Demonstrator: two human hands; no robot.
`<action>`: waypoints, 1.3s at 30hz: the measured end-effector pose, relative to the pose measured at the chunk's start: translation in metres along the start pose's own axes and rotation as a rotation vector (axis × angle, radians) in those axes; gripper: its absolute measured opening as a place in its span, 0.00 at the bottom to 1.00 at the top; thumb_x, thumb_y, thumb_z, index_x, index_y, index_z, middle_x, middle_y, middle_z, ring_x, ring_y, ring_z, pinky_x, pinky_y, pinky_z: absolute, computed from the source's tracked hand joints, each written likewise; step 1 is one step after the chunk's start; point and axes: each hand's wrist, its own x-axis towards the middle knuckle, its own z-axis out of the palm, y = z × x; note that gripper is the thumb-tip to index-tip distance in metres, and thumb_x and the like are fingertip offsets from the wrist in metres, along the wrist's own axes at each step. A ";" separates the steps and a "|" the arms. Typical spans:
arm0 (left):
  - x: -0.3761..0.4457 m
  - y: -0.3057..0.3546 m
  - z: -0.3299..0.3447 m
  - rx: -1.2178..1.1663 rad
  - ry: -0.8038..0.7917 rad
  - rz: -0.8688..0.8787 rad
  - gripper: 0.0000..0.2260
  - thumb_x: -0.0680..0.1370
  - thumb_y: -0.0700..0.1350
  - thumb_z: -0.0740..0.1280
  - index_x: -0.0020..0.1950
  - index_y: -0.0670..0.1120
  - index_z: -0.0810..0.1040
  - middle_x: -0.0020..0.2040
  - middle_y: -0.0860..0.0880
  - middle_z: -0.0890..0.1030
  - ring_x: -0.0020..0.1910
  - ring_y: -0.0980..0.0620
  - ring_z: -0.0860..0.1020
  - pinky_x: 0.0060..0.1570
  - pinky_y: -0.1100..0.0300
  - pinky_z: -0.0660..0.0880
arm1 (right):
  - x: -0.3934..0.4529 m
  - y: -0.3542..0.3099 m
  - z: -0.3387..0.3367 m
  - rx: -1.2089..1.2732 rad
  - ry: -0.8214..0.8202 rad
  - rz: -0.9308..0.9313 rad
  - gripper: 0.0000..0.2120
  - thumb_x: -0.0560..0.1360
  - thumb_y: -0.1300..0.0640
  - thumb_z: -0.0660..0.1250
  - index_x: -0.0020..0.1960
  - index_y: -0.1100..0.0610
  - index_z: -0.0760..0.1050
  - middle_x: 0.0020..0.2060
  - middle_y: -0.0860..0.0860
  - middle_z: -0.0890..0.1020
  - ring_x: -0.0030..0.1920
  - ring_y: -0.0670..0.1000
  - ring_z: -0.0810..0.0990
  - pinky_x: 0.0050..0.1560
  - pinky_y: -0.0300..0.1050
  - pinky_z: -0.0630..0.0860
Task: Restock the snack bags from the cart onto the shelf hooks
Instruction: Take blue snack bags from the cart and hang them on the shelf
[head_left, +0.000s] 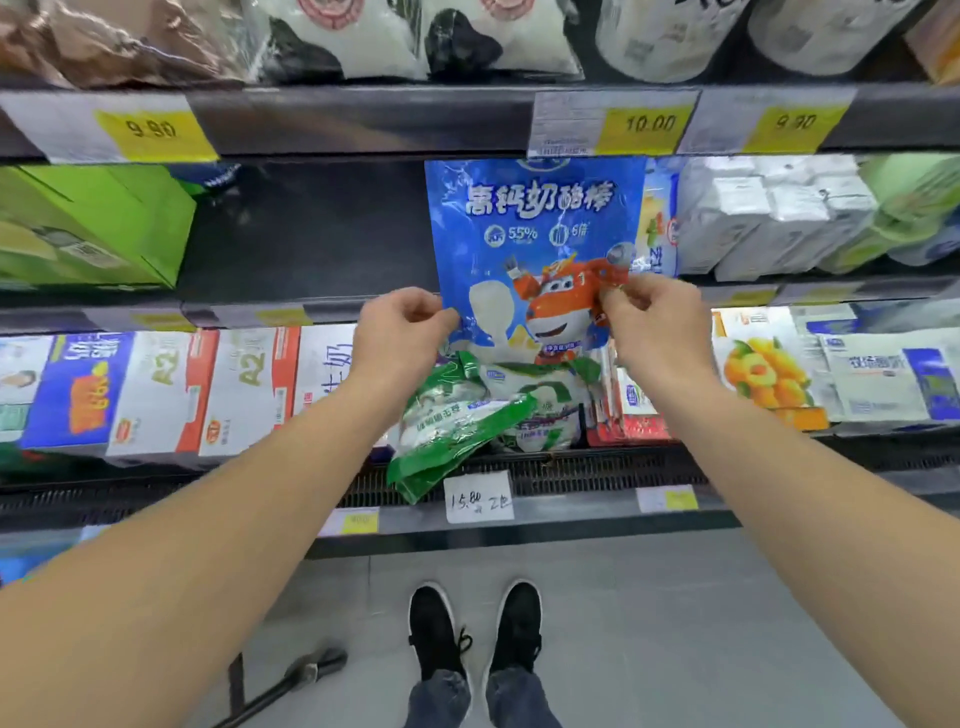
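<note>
Blue snack bag (535, 244) front and centre, held upright against the shelf front, its top edge tucked just under the shelf rail (363, 122) that carries the yellow price tags. Cartoon orange plane on the lower half, white lettering across the top. Left hand (400, 338) has it by the lower left edge, fingers curled and pinching the film. Right hand (654, 327) takes the lower right edge of the bag the same way, thumb and fingers pinched on the wrapper. Whether the bag hangs on a hook is hidden behind its top.

Directly below the blue bag, green and white bags (467, 415) sit on the lower shelf, one sagging forward over the black grille. Just beneath them, a handwritten white price card (479, 498). Left of the blue bag, a dark gap in the shelf, then a green carton (93, 228). Right of it, white packs (769, 218) stacked close. Lower left of the bag, red and white A2 cartons (208, 389) in a row. Far below the bag, two black shoes (475, 631) on the grey floor.
</note>
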 end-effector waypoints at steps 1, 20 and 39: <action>0.005 0.003 0.000 -0.022 0.017 0.007 0.11 0.76 0.38 0.70 0.35 0.48 0.77 0.30 0.52 0.76 0.26 0.55 0.70 0.25 0.64 0.69 | 0.005 -0.002 0.002 0.020 0.006 -0.006 0.15 0.77 0.51 0.64 0.35 0.58 0.77 0.30 0.52 0.80 0.34 0.56 0.79 0.39 0.54 0.77; 0.030 0.030 0.021 -0.170 -0.088 -0.134 0.17 0.76 0.29 0.64 0.54 0.50 0.79 0.52 0.53 0.85 0.50 0.51 0.84 0.42 0.56 0.83 | 0.062 -0.004 0.010 0.286 -0.341 0.117 0.06 0.75 0.58 0.70 0.51 0.55 0.78 0.45 0.48 0.86 0.38 0.48 0.86 0.29 0.39 0.76; 0.015 0.041 0.016 -0.246 -0.225 -0.156 0.19 0.79 0.35 0.63 0.64 0.56 0.71 0.56 0.60 0.79 0.54 0.47 0.83 0.54 0.49 0.81 | 0.046 -0.015 -0.002 0.445 -0.424 0.208 0.24 0.74 0.64 0.69 0.66 0.51 0.67 0.52 0.46 0.79 0.40 0.53 0.83 0.40 0.45 0.78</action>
